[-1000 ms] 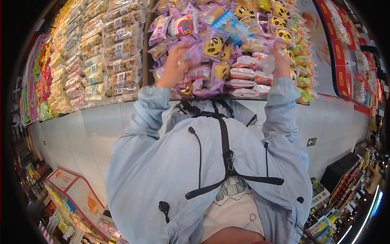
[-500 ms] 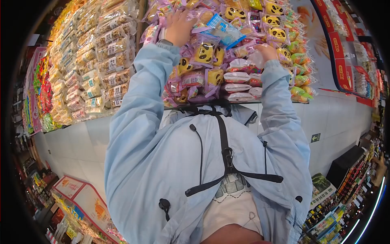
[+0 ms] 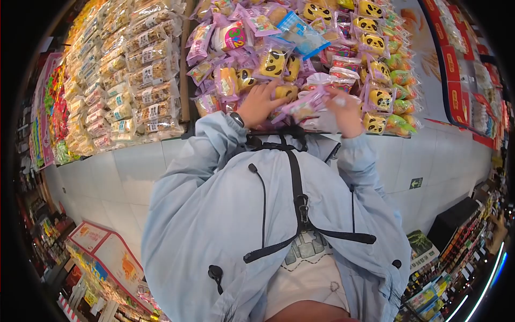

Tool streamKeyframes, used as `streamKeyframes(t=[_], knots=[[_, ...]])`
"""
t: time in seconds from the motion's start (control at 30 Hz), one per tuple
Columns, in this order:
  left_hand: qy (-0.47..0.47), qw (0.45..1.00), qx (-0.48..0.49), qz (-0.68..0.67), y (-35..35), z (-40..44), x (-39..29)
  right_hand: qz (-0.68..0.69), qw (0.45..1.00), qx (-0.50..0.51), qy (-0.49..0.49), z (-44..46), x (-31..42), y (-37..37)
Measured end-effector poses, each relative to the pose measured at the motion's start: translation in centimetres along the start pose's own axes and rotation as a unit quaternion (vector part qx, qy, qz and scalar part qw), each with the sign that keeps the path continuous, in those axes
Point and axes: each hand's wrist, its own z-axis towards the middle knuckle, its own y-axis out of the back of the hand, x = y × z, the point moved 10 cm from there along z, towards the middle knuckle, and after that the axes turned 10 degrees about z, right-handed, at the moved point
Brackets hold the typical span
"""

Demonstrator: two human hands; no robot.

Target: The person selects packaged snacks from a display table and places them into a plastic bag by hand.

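Observation:
My left hand [image 3: 261, 105] lies on the front edge of the pile of purple-wrapped snacks, fingers spread, touching a yellow panda-face cake. To its right, my right hand [image 3: 345, 111] has its fingers closed round one end of a purple-wrapped snack [image 3: 308, 105], lifted a little over the white-and-pink packets. Behind my hands sit a panda-face cake [image 3: 273, 63] in purple wrap, a blue packet [image 3: 302, 35] lying aslant, and a round-labelled purple packet [image 3: 233, 36].
Rows of clear-wrapped bars [image 3: 152, 75] fill the left section, behind a brown divider [image 3: 187, 80]. Panda cakes and green-orange packets [image 3: 402, 78] line the right. Beyond stands a red-edged display [image 3: 456, 96]. Shelves and a boxed display [image 3: 110, 257] are lower down, on tiled floor.
My left hand has come back from the rear of the pile to its front edge. My right hand has moved nearer the front and now holds a purple-wrapped snack.

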Motion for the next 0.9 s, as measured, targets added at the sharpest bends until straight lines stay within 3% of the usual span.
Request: streamKeyframes(t=[0.1,0.17,0.3,0.43,0.57,0.67,0.77,0.9], knots=[[-0.017,0.998,0.05,-0.043,-0.7,0.6,0.0,0.065,0.997,-0.026,0.026,-1.8,-3.8,-2.1],[-0.073,0.995,0.024,-0.065,-0.8,0.9,-0.4,0.0,0.999,-0.042,0.004,-2.8,-5.0,-3.2],[-0.018,0.966,0.12,-0.229,-2.2,1.6,1.8,-0.059,0.997,-0.044,0.039,-3.6,-6.0,-4.8],[-0.092,0.973,-0.022,-0.21,2.8,2.4,2.5,-0.073,0.994,-0.064,0.05,-4.0,-5.4,-5.4],[-0.004,0.957,0.006,-0.289,4.5,3.3,5.3,-0.062,0.99,-0.071,0.1,-4.3,-2.1,-5.7],[0.042,0.962,-0.114,-0.243,6.4,3.2,8.7,-0.163,0.981,-0.025,0.097,-3.4,-1.7,-7.1],[0.056,0.959,-0.093,-0.261,6.8,3.9,9.6,-0.331,0.936,0.017,0.116,-2.1,-1.2,-8.7],[0.053,0.962,-0.084,-0.255,7.1,4.0,8.7,-0.375,0.915,0.061,0.133,-0.1,-0.3,-9.2]])
